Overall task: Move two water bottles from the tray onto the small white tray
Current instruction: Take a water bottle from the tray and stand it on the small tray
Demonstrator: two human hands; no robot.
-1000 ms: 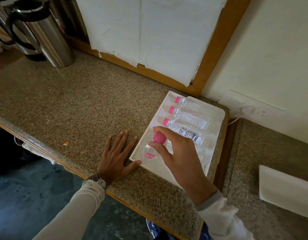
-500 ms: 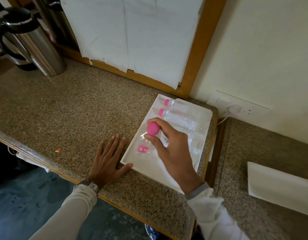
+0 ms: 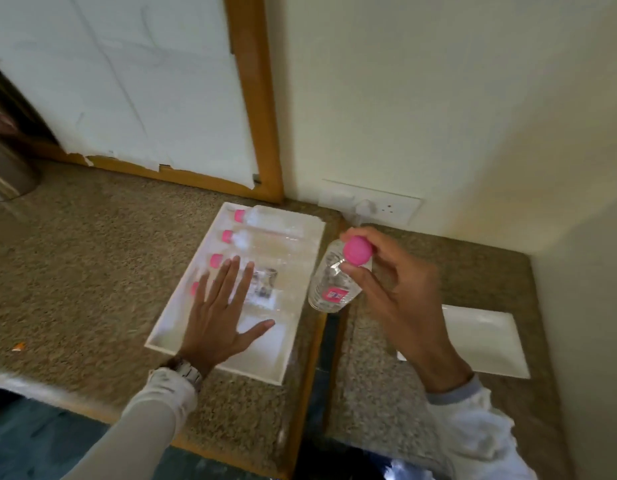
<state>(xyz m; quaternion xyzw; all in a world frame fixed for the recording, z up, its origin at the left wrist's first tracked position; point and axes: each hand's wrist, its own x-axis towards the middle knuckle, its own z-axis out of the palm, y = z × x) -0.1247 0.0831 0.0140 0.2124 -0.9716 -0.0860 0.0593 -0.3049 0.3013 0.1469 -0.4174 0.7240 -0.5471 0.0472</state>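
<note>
1. The left hand (image 3: 220, 317), fingers spread flat, hovers over the tray (image 3: 310, 271) and hides parts of the two nearer bottles; motion blur softens their outlines.
2. The right hand (image 3: 386, 289) pinches the pink cap (image 3: 358, 250) of one bottle (image 3: 329, 289), held in the air above the gap between the two counters.
3. This bottle hangs near upright, cap up, base tilted toward the tray.
4. Four bottles lie in the tray, long axes parallel, caps pointing left.
5. The small tray (image 3: 487, 344) sits on the right counter (image 3: 369, 393), partly behind the right wrist.
6. Both counters are speckled stone; a cream wall and a socket (image 3: 386, 209) stand behind.
</note>
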